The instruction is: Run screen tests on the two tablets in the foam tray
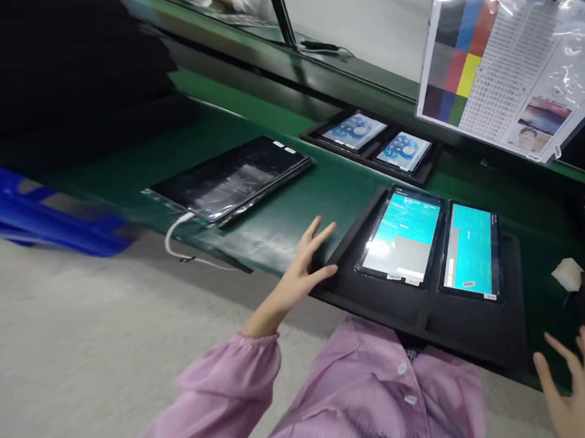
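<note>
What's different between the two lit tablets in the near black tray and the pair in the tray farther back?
The near tablets glow teal with pale grey panels; the far tablets show a blue-and-white picture. The near pair look larger and sit right by the left hand, which touches their near black tray; the far pair lie beyond, with no hand near them. Both pairs are switched on, side by side in black trays on the green belt.

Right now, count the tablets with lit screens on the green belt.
4 whole: two teal ones in the near black tray by the left hand, two blue ones farther back. Another is cut off at right.
</note>
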The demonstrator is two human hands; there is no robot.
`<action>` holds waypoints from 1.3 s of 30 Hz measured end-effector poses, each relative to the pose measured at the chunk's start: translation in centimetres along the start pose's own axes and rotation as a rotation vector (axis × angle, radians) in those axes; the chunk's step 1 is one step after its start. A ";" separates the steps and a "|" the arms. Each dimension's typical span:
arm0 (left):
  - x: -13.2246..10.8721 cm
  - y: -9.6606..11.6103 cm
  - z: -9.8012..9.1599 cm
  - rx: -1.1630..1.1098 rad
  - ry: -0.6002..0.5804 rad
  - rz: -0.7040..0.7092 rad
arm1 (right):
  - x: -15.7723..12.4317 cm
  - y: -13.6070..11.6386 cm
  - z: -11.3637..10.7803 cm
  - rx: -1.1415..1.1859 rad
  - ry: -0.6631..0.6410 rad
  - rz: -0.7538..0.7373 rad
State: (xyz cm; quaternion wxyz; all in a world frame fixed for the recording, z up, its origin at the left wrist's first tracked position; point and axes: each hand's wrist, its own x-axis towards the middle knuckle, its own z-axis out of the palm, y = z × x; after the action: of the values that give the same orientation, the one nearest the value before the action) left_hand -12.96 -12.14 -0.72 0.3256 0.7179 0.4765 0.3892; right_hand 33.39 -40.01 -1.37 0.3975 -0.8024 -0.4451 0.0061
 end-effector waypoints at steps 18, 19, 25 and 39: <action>12.2 6.8 5.7 0.716 -0.318 0.502 | 14.9 -9.6 12.7 -0.220 -0.397 -0.796; 13.3 7.2 5.6 0.717 -0.239 0.518 | 14.7 -9.6 12.6 -0.197 -0.338 -0.747; 17.8 9.6 7.5 0.299 -0.027 0.750 | 13.1 -10.3 12.0 0.037 -0.160 -0.587; 13.8 10.5 8.8 0.082 -0.690 0.914 | 14.4 -11.6 10.7 -0.064 -0.376 -0.575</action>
State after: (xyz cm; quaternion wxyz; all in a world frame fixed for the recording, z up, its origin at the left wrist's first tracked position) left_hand 2.54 -3.55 7.27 0.2327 0.9486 -0.0015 0.2145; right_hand 29.96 -19.54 3.67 0.2685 -0.6412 -0.7183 0.0276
